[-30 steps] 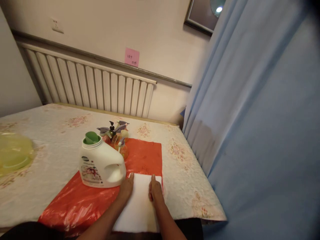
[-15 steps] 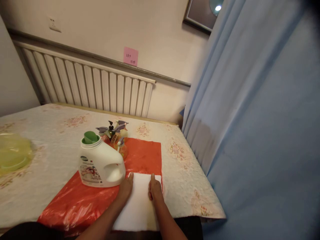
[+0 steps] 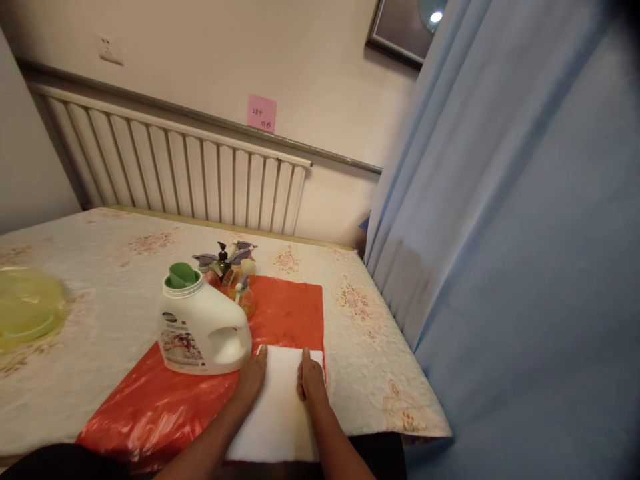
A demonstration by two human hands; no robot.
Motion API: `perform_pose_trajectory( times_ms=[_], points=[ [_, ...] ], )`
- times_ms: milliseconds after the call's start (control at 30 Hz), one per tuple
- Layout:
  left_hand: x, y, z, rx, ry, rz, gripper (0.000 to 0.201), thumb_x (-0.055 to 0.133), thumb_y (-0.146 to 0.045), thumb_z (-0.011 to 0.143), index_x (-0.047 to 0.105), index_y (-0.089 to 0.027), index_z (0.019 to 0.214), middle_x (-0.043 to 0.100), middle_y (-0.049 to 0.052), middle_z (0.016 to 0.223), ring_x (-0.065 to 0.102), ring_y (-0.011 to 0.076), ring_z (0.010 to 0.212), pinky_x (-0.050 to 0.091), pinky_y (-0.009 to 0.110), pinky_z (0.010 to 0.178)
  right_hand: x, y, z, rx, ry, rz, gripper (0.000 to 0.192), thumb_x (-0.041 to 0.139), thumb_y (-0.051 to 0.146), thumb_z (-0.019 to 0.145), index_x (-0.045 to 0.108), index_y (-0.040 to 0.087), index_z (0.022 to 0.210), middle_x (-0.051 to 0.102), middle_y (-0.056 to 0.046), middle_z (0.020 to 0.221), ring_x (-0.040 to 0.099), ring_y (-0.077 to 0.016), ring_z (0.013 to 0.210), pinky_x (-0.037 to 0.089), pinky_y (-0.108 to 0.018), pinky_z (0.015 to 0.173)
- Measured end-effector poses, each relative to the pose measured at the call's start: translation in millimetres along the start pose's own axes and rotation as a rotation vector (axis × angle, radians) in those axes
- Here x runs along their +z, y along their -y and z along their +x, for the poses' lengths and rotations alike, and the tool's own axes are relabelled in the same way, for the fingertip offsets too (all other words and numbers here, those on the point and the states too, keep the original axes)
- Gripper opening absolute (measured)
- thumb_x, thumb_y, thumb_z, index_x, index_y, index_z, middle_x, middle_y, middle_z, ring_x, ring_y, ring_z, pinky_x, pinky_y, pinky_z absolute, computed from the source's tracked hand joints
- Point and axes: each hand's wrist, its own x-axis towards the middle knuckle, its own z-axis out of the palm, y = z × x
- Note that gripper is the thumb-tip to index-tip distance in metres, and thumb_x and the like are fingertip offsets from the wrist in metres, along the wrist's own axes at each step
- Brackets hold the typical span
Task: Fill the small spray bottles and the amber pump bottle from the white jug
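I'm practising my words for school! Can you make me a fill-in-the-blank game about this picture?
1. Both hands, left hand and right hand, lie flat on a ____ sheet.
2. The white jug has a ____ cap.
3. The jug stands on a ____ plastic cover.
4. On the wall is a small ____ note.

Missing words: white; green; red; pink

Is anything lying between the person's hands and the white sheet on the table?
Nothing visible does. The left hand and right hand both rest flat directly on the white sheet; the detergent jug stands beside it.
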Motion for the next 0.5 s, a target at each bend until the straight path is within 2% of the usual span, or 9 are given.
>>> perform_pose_trajectory(
  times_ms=[100, 333, 500],
  points=[
    [0.8, 1.6, 1.3, -0.004, -0.004, -0.005, 0.065, 0.022, -0.051, 0.093, 0.069, -0.007, 0.092, 0.072, 0.026, 0.112, 0.063, 0.0337, 0.118, 0.042, 0.04, 0.105, 1.0, -2.3, 2.2, 0.0, -0.003, -0.001, 0.061, 0.018, 0.061, 0.099, 0.031, 0.027, 0.05, 0.029, 0.005, 0.033, 0.029, -0.0123, 0.026, 0.022, -0.024, 0.033],
    [1.5, 3.7, 2.1, 0.01, 0.009, -0.028, 0.059, 0.022, -0.048, 0.094, 0.067, -0.01, 0.09, 0.073, 0.024, 0.109, 0.061, 0.033, 0.121, 0.041, 0.041, 0.107, 2.3, -6.8, 5.6, -0.008, 0.0, 0.0, 0.063, 0.019, 0.06, 0.099, 0.031, 0.027, 0.047, 0.029, 0.005, 0.03, 0.028, -0.0124, 0.025, 0.021, -0.025, 0.032],
    [-0.5, 2.7, 3.1, 0.027, 0.029, -0.034, 0.055, 0.022, -0.048, 0.093, 0.064, -0.016, 0.079, 0.074, 0.023, 0.102, 0.063, 0.0336, 0.117, 0.042, 0.041, 0.105, 3.2, -5.8, 4.8, -0.022, -0.003, 0.012, 0.061, 0.017, 0.057, 0.1, 0.031, 0.027, 0.048, 0.03, 0.005, 0.032, 0.03, -0.0133, 0.026, 0.022, -0.026, 0.033]
  ],
)
